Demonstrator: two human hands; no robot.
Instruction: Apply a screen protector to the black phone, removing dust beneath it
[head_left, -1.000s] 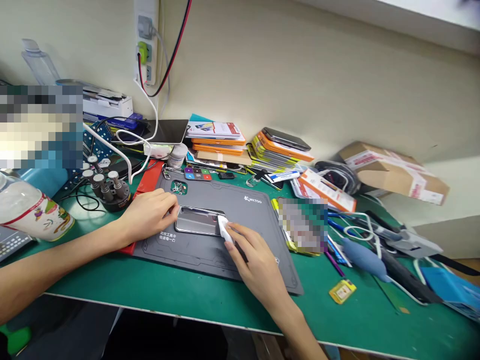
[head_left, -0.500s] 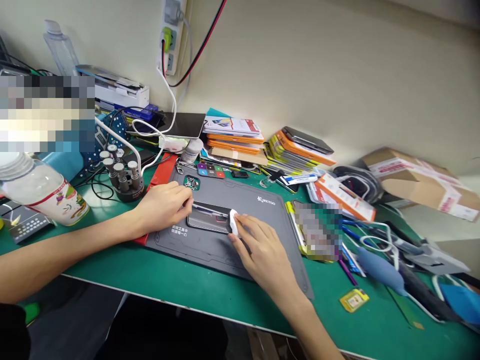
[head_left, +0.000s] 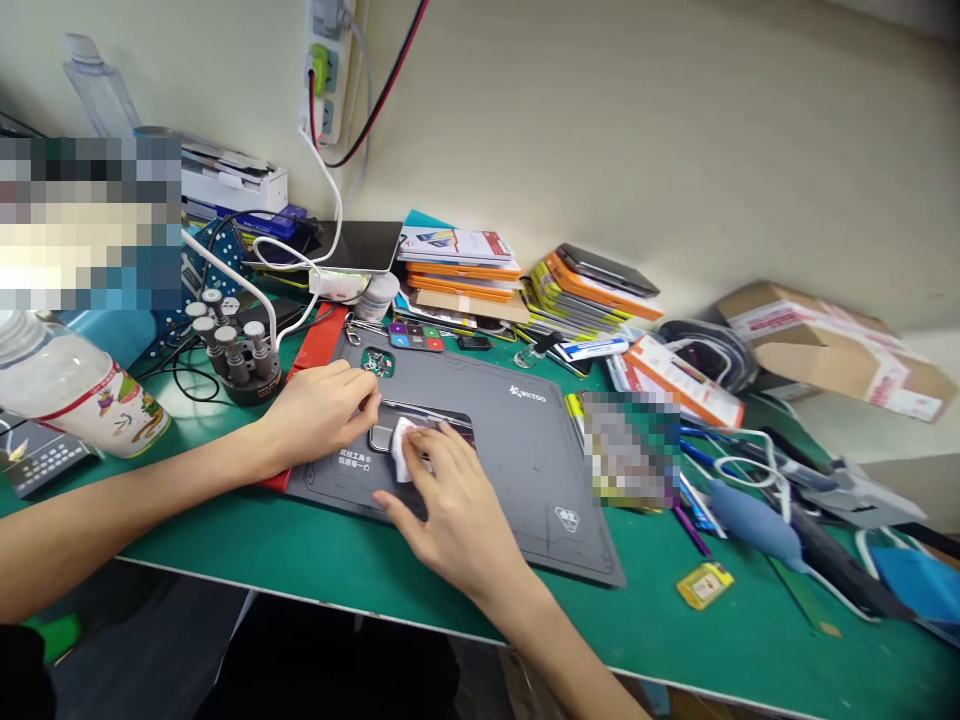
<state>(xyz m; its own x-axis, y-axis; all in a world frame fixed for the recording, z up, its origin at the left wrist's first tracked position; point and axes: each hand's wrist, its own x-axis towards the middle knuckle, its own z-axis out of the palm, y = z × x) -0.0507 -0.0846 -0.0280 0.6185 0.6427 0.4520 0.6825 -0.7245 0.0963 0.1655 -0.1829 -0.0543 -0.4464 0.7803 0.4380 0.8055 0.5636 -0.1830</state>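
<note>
A shiny phone (head_left: 450, 423) lies flat on the grey work mat (head_left: 517, 450). My left hand (head_left: 319, 410) rests at the phone's left end, fingers curled against its edge and holding it still. My right hand (head_left: 450, 500) presses a small white wipe (head_left: 401, 450) onto the phone's left half with its fingertips, covering much of the phone.
A screwdriver stand (head_left: 236, 355) and a plastic bottle (head_left: 71, 395) stand at the left. Stacked orange boxes (head_left: 592, 290), a cardboard box (head_left: 825, 345), cables and a blue air blower (head_left: 754, 520) crowd the back and right. A yellow card (head_left: 703, 585) lies on the green table (head_left: 360, 560).
My right hand has slid the white wipe from the phone's right end to its left half. My left hand stays at the left end.
</note>
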